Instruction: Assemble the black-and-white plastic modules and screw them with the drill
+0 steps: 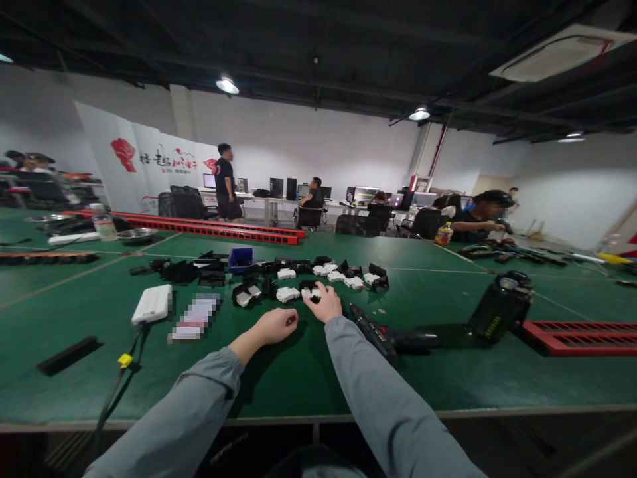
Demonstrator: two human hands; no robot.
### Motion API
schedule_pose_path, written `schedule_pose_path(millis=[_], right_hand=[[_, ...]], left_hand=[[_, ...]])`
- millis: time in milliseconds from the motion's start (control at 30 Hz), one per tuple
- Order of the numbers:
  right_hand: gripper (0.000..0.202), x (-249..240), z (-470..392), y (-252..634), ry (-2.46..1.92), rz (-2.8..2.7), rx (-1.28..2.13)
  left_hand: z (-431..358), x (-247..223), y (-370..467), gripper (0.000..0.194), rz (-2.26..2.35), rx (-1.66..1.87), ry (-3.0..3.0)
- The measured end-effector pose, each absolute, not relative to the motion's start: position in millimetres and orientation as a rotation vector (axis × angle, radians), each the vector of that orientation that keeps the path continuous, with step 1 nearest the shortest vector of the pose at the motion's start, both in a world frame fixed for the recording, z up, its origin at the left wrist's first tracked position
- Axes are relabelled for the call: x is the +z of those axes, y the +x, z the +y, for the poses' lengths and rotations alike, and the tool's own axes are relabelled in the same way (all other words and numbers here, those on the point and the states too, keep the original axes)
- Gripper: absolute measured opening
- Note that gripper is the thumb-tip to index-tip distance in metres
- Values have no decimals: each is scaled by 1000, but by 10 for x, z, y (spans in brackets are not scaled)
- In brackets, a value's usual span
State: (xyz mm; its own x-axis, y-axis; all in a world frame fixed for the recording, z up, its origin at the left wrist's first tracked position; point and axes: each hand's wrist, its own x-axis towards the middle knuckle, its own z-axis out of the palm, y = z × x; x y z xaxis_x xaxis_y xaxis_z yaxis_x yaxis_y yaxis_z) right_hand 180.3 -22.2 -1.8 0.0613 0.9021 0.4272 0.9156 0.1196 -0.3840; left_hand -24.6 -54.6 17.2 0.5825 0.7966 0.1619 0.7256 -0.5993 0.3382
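My right hand [326, 303] reaches over a white and black part [311, 292] at the near edge of a spread of parts, with thumb and fingers around it. My left hand [279, 325] rests just above the green table [279, 392], its fingers curled; whatever they may hold is hidden. Beyond both hands lie several white parts [287, 294] and black pieces [179, 271]. A blue bin [241, 259] stands among them. To the right of my right hand lies a black power screwdriver [375, 332].
A white power bank [152, 304] with a cable, a blurred phone [196, 317] and a black strip [68, 355] lie on the left. At right are a black device [500, 307] and a red slotted frame [587, 337]. Red rails [223, 229] cross behind; a person [482, 216] works at far right.
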Motion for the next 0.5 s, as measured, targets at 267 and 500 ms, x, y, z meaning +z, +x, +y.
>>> schedule_pose_path(millis=[267,500], right_hand=[[55,-22,-175,1820,-1744,-1675,41],[42,-133,-127,1856,-1652,-1504,163]], left_hand=[[-538,174,-238,19,1253,438,2560],[-527,173,-249,20,1236,444,2527]])
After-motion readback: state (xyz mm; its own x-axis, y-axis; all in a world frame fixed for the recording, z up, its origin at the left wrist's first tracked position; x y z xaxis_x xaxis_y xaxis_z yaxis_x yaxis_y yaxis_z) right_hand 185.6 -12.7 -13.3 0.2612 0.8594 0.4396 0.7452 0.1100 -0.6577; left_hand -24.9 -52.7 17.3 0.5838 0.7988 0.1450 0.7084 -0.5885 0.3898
